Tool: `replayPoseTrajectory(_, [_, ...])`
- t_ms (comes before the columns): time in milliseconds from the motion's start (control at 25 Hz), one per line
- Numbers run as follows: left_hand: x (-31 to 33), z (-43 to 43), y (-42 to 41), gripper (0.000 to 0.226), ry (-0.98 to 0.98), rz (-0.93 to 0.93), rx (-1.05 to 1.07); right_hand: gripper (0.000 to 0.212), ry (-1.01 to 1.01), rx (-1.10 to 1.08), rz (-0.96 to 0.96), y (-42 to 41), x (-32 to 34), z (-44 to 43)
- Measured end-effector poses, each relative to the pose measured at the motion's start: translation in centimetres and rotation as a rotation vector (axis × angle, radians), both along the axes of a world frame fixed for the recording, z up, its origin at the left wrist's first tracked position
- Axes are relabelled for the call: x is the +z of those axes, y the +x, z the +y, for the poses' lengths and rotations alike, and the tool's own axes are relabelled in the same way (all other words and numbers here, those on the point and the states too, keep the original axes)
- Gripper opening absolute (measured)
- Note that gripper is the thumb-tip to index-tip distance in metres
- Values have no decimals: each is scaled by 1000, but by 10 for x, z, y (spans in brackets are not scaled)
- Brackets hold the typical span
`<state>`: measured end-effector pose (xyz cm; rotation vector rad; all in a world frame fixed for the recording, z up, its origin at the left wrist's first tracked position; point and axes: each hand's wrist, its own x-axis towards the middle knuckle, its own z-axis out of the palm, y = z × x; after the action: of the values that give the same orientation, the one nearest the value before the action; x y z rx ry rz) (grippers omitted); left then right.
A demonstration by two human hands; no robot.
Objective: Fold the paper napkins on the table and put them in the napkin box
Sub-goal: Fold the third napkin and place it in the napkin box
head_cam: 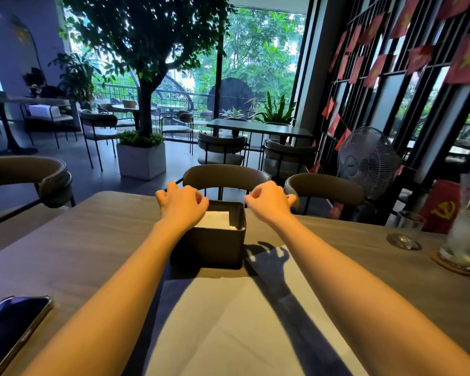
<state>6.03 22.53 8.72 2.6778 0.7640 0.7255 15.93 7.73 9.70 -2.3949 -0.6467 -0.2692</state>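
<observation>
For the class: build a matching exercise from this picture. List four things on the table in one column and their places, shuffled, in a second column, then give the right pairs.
Things
1. napkin box
2. phone
3. unfolded napkin
4. iced drink

Places
A. far right, on a coaster
B. near left edge
C. middle of the table, between both hands
D. flat in front of the box, nearest the person

Pairs: 1-C, 2-B, 3-D, 4-A

Phone (11, 329) lies flat at my near left on the tabletop (79, 240), screen dark. Far right: empty glass (409, 229), and an iced drink (464, 240) with a straw on a coaster (449, 265). Chairs (224, 177) tucked in across from me. Fan (366, 161) beyond the right corner, red flags (415, 58) strung on the dark grille. Tree (147, 50) in a white planter (141, 160) on the floor.
</observation>
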Motion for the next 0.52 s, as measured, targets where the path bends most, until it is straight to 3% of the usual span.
replayPoseTrajectory(120, [-5,-39,4,36,-139,-161,-164,23,-10,-201,110,17,-3,-60])
replayPoseTrajectory(200, [-20,-68,8,37,-211,-119,-319,19,-153,-352,226,25,-20,-106])
replayPoseTrajectory(400, [-49,-143,8,32,231,164,-463,53,-400,-495,457,28,-61,-176])
replayPoseTrajectory(520, [-62,-170,7,32,233,263,-490,55,-439,-496,437,26,-67,-182])
